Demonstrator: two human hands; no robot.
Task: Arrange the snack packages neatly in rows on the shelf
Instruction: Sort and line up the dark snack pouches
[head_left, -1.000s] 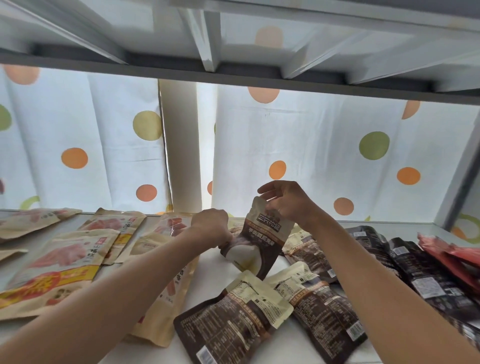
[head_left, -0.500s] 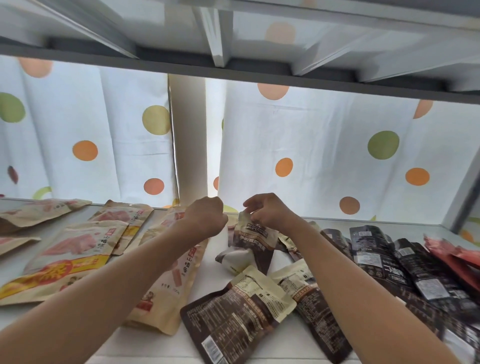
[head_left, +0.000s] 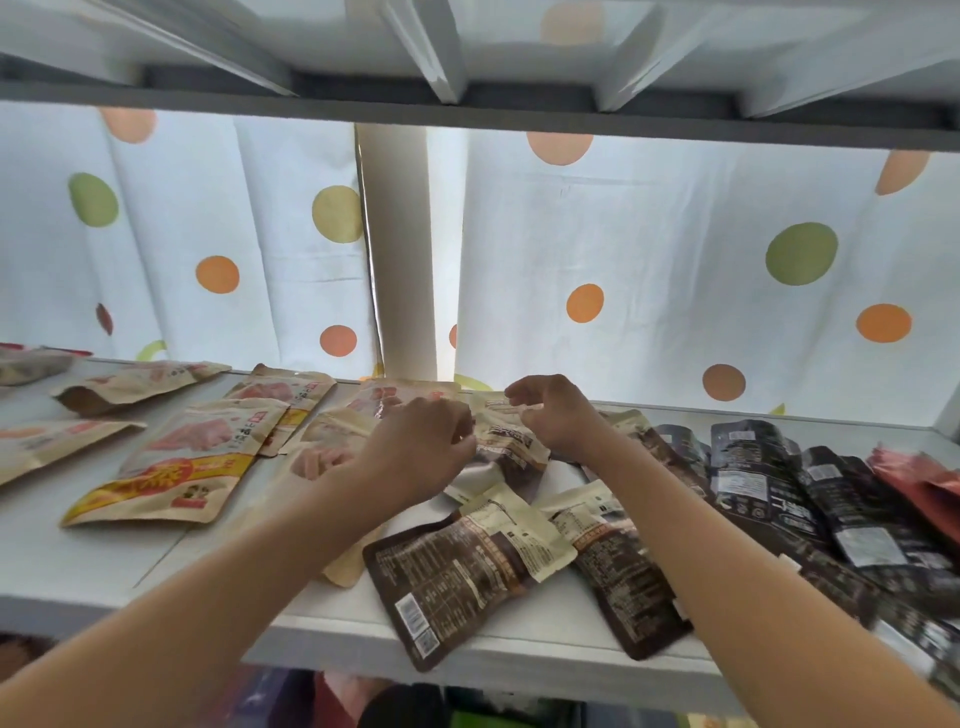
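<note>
Since a second ago the brown pouch (head_left: 511, 449) has come down from being held up off the shelf (head_left: 156, 566) and now sits low near the back, among the other packs, with both hands lower too. Right hand (head_left: 553, 415) has its fingers curled over the pouch's top edge, looks like a pinch on the cream strip, though the exact contact is hard to make out. Left hand (head_left: 421, 447) is bunched up at the pouch's left side, fingers curled in; can't tell whether it's actually gripping the pack or just resting against it. In front of it two more brown pouches (head_left: 467, 566) lie flat, overlapping, back labels up, one poking over the shelf's front edge. Tan packs (head_left: 176, 462) are spread out to the left, black packs (head_left: 769, 478) overlap in a row to the right, and red packs (head_left: 924, 483) sit at the far right. A spotted curtain (head_left: 675, 270) hangs behind.
</note>
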